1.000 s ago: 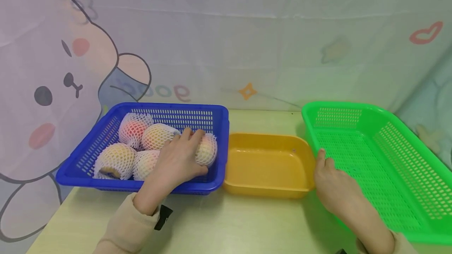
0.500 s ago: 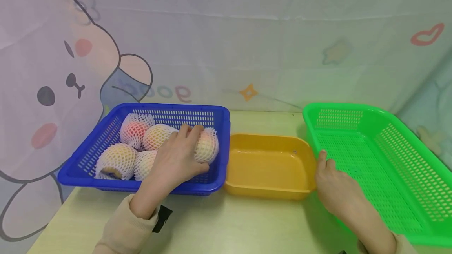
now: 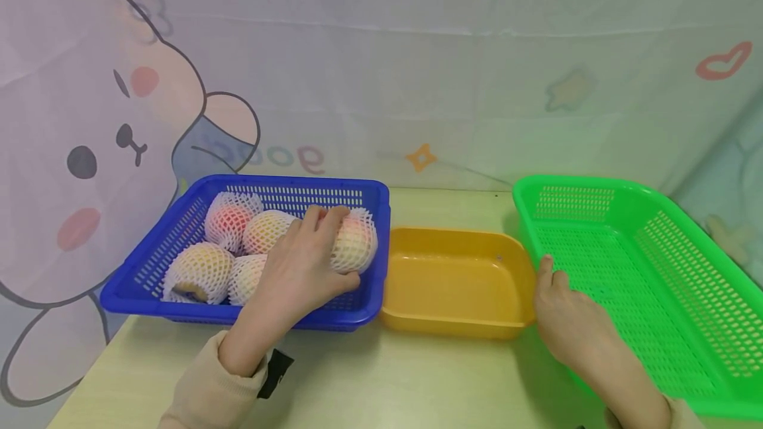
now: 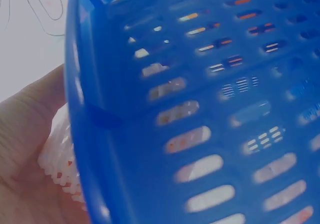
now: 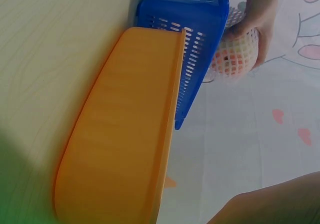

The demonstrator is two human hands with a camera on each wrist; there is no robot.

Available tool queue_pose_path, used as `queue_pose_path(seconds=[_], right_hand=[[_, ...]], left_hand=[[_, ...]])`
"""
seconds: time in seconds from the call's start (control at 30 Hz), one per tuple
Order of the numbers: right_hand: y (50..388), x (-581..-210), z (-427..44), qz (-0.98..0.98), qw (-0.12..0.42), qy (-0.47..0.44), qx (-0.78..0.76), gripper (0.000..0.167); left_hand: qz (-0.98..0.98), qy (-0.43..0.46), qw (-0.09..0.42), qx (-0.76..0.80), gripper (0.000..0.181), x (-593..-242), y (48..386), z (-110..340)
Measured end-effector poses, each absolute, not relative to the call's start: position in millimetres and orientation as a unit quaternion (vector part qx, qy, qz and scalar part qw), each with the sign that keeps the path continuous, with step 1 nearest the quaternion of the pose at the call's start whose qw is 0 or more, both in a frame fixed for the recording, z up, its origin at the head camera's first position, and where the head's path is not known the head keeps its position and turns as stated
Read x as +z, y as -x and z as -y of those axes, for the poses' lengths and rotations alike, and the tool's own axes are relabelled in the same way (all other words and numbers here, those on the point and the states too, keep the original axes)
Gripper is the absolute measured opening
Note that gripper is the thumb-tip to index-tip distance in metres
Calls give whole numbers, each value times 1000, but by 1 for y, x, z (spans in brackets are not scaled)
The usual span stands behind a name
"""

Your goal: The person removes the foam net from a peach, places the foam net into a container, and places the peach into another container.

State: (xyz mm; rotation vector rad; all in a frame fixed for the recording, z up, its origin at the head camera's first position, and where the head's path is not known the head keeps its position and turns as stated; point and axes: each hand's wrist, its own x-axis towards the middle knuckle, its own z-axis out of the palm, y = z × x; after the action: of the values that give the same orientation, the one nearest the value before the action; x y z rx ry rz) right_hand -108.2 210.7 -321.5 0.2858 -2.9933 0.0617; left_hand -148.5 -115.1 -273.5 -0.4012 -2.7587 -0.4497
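Note:
My left hand (image 3: pixel 298 270) grips a net-wrapped fruit (image 3: pixel 355 243) at the right side of the blue basket (image 3: pixel 238 312); in the right wrist view this fruit (image 5: pixel 235 57) shows above the basket's rim, thumb and fingers around it. Several other net-wrapped fruits (image 3: pixel 200 270) lie in the basket to the left. My right hand (image 3: pixel 575 320) rests at the near left rim of the green basket (image 3: pixel 596 243), one finger extended along it. In the left wrist view the blue basket's wall (image 4: pixel 125 149) covers most of the picture, with part of the hand (image 4: pixel 25 144) behind it.
Between the two baskets stands an orange tray (image 3: pixel 459 283), also large in the right wrist view (image 5: pixel 120 129). All three stand on a pale wooden table (image 3: pixel 417 376). A printed cloth (image 3: pixel 429 71) with a bear drawing hangs behind them.
The fruit in my left hand has risen slightly and shifted a little to the right, with the hand around it. My right hand has kept its place at the green rim.

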Motion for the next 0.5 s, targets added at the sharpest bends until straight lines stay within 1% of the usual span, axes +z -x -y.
queue_pose_path(seconds=[0.2,0.5], right_hand=[[108,-321,-210,993,71,-96,18,59],[108,-322,-211,993,71,-95,19,59]], left_hand=[[955,148,179,-185,79,-271,143,110],[943,179,172,-222,81,-270,133,99]])
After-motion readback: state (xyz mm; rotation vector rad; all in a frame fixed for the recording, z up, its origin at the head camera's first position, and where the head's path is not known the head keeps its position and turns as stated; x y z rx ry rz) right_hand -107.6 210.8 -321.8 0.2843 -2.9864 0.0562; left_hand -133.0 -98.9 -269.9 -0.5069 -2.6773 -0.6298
